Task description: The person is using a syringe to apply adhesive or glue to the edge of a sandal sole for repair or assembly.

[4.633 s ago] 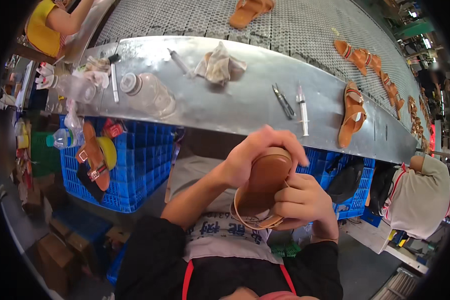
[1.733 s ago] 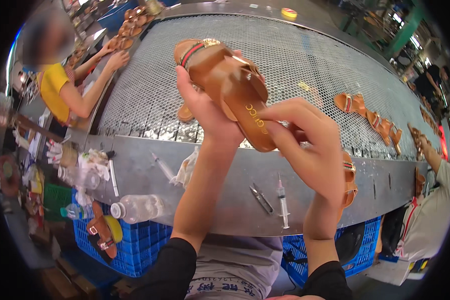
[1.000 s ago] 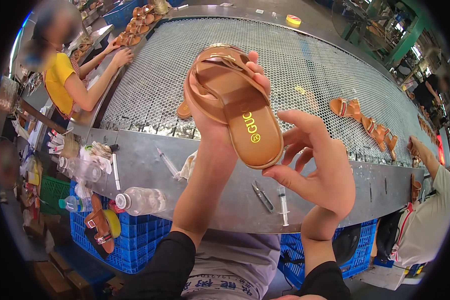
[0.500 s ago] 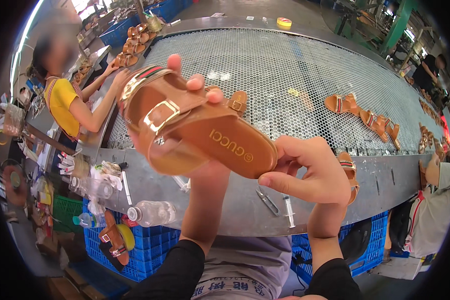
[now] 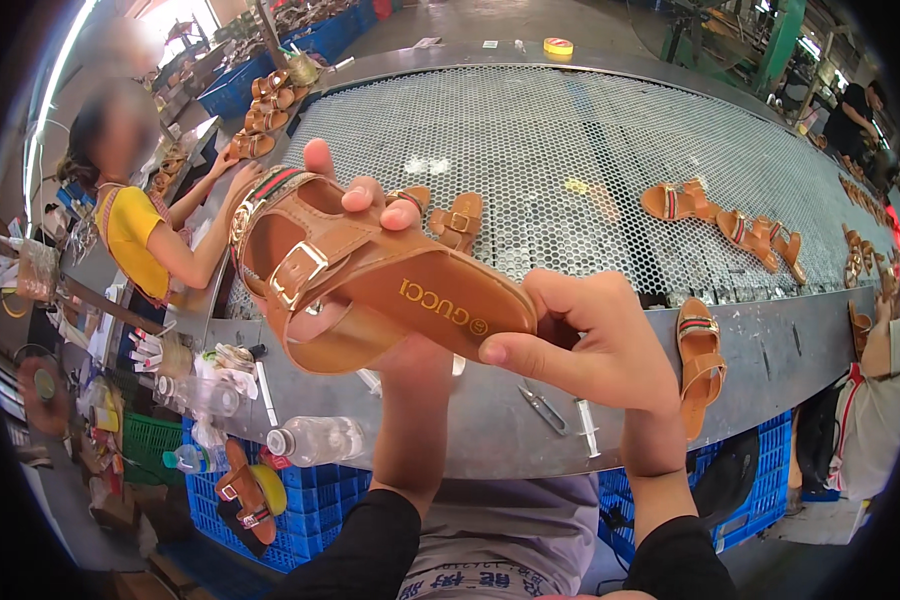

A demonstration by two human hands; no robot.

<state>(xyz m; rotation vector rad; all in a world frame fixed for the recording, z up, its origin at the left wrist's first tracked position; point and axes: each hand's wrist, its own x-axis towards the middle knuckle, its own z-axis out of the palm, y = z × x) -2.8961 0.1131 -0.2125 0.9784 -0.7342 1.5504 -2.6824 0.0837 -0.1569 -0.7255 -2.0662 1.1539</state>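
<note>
The left hand is cupping the toe of a tan sandal held up over the counter; the right hand is pinching its heel. That light pinch could be slipping, dropping it onto the snips.

A curved metal-mesh conveyor fills a bright workshop, with blue crates beneath its steel rim.

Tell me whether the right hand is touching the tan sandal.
Touching. The head view shows the right hand pinching the heel end of the tan sandal between thumb and fingers, with no gap.
</note>
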